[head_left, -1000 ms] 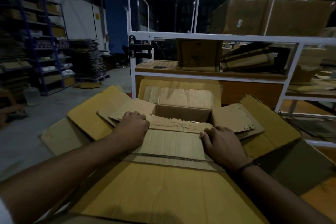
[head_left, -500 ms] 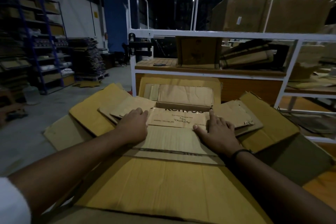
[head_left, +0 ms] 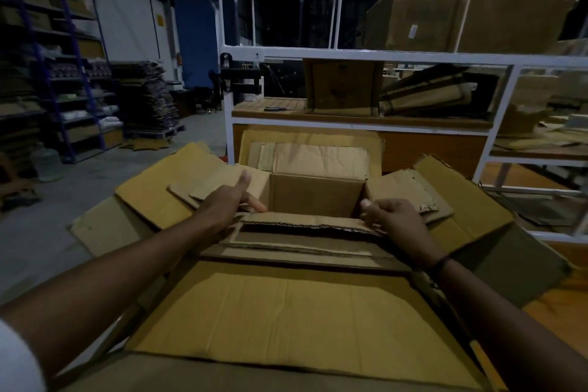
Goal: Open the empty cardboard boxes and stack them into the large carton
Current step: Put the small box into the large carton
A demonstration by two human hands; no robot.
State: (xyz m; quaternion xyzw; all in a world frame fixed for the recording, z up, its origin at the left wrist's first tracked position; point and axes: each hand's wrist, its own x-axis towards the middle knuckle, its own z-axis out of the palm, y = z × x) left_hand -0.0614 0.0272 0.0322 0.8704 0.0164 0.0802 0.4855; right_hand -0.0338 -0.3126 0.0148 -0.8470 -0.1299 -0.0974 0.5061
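Observation:
A small brown cardboard box [head_left: 315, 197] sits open inside the large carton [head_left: 280, 305], whose yellow flaps are spread outward on all sides. The small box's near flap [head_left: 305, 223] stands on edge, so its corrugated edge faces me. My left hand [head_left: 224, 202] holds that flap's left end, thumb raised and index finger stretched along it. At the flap's right end my right hand [head_left: 393, 216] pinches the corner. The small box's other flaps lie folded outward to the left, right and back. Its inside looks empty.
A white metal shelf rack [head_left: 350, 54] stands right behind the carton with more cardboard boxes [head_left: 343, 86] on it. Blue racking [head_left: 73, 41] and a stack of flattened cardboard [head_left: 146, 99] stand at the left across bare concrete floor. An orange table surface shows at the right.
The near flap was pressed flat over the small box's opening under both hands. Both hands have since lifted it up and toward me, and the box's inside now shows.

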